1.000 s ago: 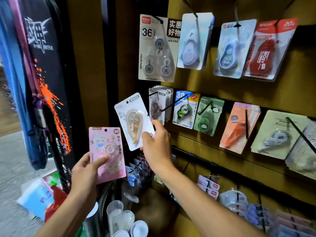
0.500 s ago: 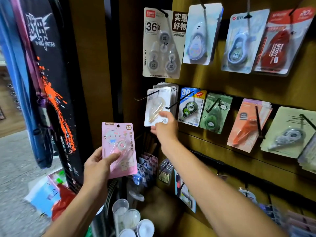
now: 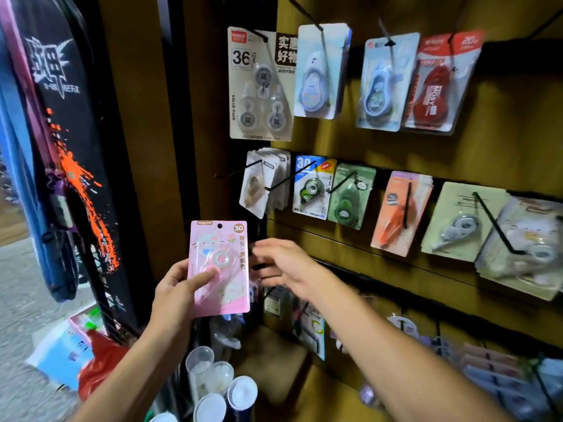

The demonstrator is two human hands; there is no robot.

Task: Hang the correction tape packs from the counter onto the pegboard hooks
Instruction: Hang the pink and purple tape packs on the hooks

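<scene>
My left hand [image 3: 176, 295] grips pink correction tape pack [image 3: 219, 268], thumb across front, fingers behind; pack upright, in air left of pegboard [image 3: 396, 147], below white pack stack [image 3: 265, 181]. That stack hangs on leftmost middle-row hook [image 3: 240, 170], front pack tilted. My right hand [image 3: 288, 264] blurred, fingers loosely spread, holding nothing, just beside pink pack's right edge. Clear tubes [image 3: 213, 379] below.

A pink correction tape pack [image 3: 220, 268] (cat print, round "30" badge) is held upright at lower centre; a white pack [image 3: 255, 187] is hung, tilted, on a hook [image 3: 237, 171] at frame centre.
</scene>
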